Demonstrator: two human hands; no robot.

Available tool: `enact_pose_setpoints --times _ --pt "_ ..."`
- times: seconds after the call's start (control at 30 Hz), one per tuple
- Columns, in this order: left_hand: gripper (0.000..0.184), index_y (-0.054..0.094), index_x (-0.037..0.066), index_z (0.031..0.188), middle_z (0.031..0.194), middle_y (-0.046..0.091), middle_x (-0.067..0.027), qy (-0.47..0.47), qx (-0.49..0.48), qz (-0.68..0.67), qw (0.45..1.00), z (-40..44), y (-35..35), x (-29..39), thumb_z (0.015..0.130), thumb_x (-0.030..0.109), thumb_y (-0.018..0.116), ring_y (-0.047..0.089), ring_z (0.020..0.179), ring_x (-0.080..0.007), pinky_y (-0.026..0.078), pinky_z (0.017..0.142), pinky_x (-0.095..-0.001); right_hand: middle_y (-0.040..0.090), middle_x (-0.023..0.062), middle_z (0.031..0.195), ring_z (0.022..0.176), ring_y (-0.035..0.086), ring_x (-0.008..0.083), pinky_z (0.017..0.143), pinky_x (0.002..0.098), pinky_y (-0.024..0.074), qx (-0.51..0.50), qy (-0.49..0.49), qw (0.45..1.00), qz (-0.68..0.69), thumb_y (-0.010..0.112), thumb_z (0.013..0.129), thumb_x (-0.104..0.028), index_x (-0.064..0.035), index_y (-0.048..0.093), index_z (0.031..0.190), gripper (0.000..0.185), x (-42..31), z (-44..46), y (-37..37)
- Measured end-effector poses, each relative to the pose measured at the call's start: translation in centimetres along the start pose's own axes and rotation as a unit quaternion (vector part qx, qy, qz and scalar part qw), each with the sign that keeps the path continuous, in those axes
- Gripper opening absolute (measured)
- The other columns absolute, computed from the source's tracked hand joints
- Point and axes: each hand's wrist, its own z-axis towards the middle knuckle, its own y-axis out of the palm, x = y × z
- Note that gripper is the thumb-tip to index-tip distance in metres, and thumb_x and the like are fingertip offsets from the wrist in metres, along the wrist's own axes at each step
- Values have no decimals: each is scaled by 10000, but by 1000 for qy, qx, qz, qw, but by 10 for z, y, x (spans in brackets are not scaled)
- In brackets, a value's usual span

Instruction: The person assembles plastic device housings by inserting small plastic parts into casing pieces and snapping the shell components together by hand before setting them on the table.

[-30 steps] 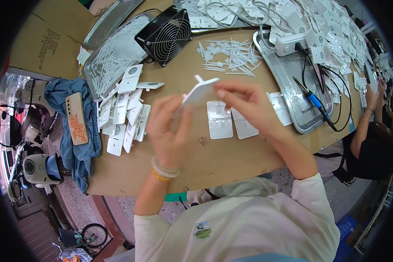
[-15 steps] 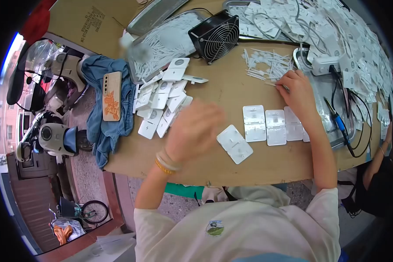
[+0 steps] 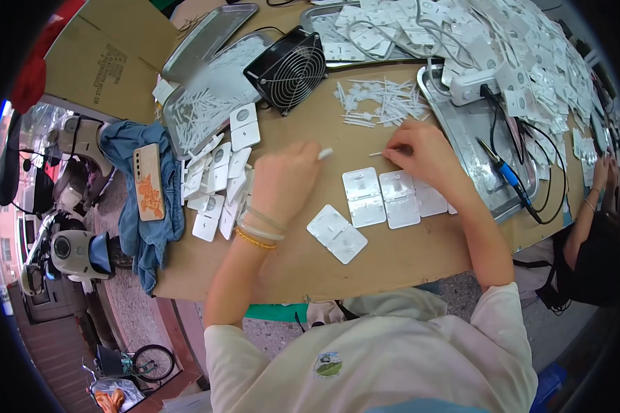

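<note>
My left hand [image 3: 282, 180] is closed, with a small white piece [image 3: 325, 153] poking out from its fingertips. A thin white stick [image 3: 375, 154] is pinched in my right hand [image 3: 420, 153], just in front of the pile of loose white sticks [image 3: 386, 102]. Below my hands, a flat white plastic panel [image 3: 337, 234] lies tilted on the table. Beside it stands a row of similar panels, among them one white panel [image 3: 364, 197] and another [image 3: 399, 199]; my right forearm partly covers the row. A heap of white cards with round marks [image 3: 217, 175] sits left of my left hand.
A black fan [image 3: 288, 70] stands at the back beside a tray of white sticks [image 3: 179, 148]. At right are a metal tray [image 3: 448, 113], a power strip [image 3: 474, 84] and a blue-handled soldering iron [image 3: 511, 175]. A phone [image 3: 148, 182] rests on denim. Another person's hands [image 3: 603, 172] are far right.
My right hand has drawn back from the stick pile, the stick now showing in its fingers. My left hand has turned and a white piece shows at its tips. The whole view has shifted.
</note>
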Motion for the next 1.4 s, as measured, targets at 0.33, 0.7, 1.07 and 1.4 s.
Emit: enact_pose_setpoints --times 0.33,0.7,1.07,1.4 --pt "573 547 46 1305 1382 480 -219 238 124 -60 961 -9 35 -38 844 353 694 470 1245 -385 395 1026 -422 672 107 843 802 651 288 737 377 507 39 37 997 -47 689 811 -157 -69 742 912 144 7 62 14" --pt "613 381 -3 1387 938 493 -23 7 -196 -851 488 -18 26 -15 931 402 445 432 747 -131 388 640 -258 695 76 907 824 674 129 741 265 518 -1 58 914 400 659 900 -133 47 646 1120 284 -19 31 -7" --pt "611 389 9 1409 1287 536 -91 -13 -122 -841 526 -17 36 -1 998 453 300 548 983 -173 471 810 -327 694 130 976 900 686 176 777 261 547 -14 84 824 560 630 920 -101 21 585 1253 357 -54 -7 -13" --pt "570 332 24 1445 1480 390 -120 12 -87 -866 491 -25 36 -4 974 344 301 488 1260 -234 451 986 -403 701 137 960 928 691 196 741 265 556 -30 87 816 570 630 918 -82 33 572 1177 289 -52 -12 -10"
